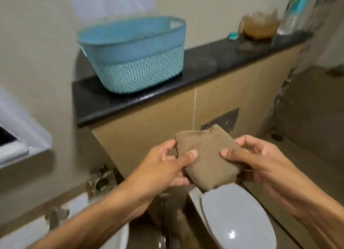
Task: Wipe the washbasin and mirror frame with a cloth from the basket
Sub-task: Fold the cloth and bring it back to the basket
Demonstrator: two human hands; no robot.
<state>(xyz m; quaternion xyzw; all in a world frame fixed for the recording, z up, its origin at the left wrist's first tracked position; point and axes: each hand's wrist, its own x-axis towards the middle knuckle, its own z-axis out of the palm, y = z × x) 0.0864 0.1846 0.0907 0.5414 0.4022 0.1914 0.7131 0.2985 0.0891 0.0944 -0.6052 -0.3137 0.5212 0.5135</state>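
Observation:
A folded brown cloth point(206, 159) is held between both hands in front of me, above the toilet. My left hand point(163, 166) grips its left edge with thumb on top. My right hand point(260, 159) pinches its right edge. The blue woven basket point(134, 62) stands on the black ledge point(115, 103) up and to the left of the cloth; its inside looks empty from here. The white washbasin point(61, 226) shows at the bottom left under my left forearm, with a metal tap point(55, 217) on it. The white mirror frame point(24, 137) juts in at the left edge.
A closed grey toilet lid point(234, 220) lies directly below the cloth. At the ledge's far right stand a brownish jar point(258, 25), a clear bottle point(292, 23) and a small teal object point(233, 35). A metal wall fitting point(100, 181) sits above the basin.

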